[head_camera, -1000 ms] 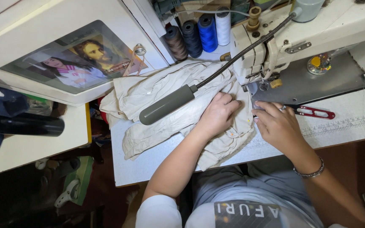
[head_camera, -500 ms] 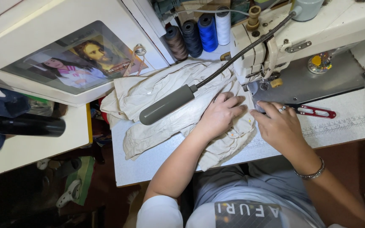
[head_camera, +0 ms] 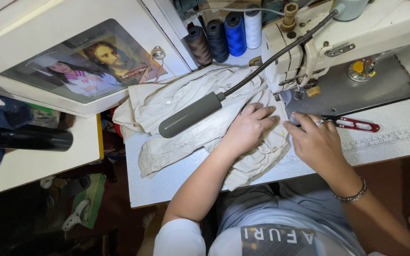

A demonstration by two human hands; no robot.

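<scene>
Both hands stay pressed on the beige garment (head_camera: 200,128) at the foot of the sewing machine (head_camera: 338,38), much as a second ago. The left hand (head_camera: 250,128) lies flat with fingers spread on the cloth, now reaching slightly nearer the needle. The right hand (head_camera: 316,142) has its fingers loosely curved, fingertips pinning the cloth's edge just beside the red thread snips (head_camera: 357,124).

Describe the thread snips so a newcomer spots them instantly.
Start at the white sewing machine; on the table in front of it, just beyond the right hand, lie the thread snips. They are the only red-handled tool there.
</scene>
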